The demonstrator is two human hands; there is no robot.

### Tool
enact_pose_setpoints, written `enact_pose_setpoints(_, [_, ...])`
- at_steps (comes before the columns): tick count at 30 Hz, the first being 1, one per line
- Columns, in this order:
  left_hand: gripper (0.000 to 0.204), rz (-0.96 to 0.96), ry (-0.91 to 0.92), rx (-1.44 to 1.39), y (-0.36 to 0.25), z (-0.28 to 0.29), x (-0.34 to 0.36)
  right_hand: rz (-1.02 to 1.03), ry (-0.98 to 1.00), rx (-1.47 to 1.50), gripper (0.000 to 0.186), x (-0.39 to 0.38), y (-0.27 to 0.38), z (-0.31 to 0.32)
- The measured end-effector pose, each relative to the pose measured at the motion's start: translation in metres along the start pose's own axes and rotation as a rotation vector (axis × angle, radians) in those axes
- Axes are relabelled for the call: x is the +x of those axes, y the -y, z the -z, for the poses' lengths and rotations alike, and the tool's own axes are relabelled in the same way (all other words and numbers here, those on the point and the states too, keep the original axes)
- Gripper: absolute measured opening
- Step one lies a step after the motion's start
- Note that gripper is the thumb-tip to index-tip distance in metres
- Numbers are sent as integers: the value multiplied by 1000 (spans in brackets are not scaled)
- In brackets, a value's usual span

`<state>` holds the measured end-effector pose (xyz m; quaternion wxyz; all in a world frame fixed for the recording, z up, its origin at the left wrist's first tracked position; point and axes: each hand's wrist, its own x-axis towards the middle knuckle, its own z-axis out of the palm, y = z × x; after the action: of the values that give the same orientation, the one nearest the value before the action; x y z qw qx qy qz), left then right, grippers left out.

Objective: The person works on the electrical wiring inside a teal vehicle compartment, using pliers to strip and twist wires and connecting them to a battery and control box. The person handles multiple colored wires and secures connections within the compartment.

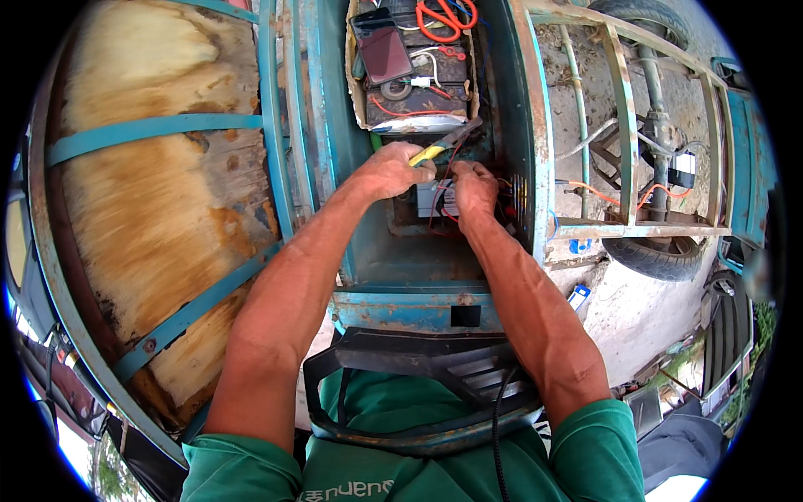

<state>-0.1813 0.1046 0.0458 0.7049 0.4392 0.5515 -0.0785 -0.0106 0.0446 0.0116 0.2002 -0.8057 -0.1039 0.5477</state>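
The work looks unfinished to me, wires [504, 199] lying loose: left hand [391, 170] fingers wrap a yellow-handled tool [428, 156], right hand [475, 191] fingers bunch together, their hold hidden

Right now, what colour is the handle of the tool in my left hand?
Mostly yellow; the handle shows best in the head view.

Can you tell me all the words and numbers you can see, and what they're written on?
Green shirt: white lettering near the picture's lower edge, partly readable, but I won't copy printed words out.
Pale box by the hands: dark marks, too small to read.
Blue and white item on the ground: too small to read.
Phone: no writing I can make out on its dark screen.
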Motion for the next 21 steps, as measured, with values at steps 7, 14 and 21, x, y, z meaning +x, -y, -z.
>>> enact_pose_setpoints(7, [30, -292, -264, 107, 23, -14, 11, -35, 116, -90, 15, -10, 9, 1])
enact_pose_setpoints(14, [24, -487, -394, 185, 22, -26, 17, -41, 193, -95, 14, -3, 7, 0])
enact_pose_setpoints(21, [20, -551, -406, 256, 46, -43, 34, 159, 158, -398, 21, 13, -23, 2])
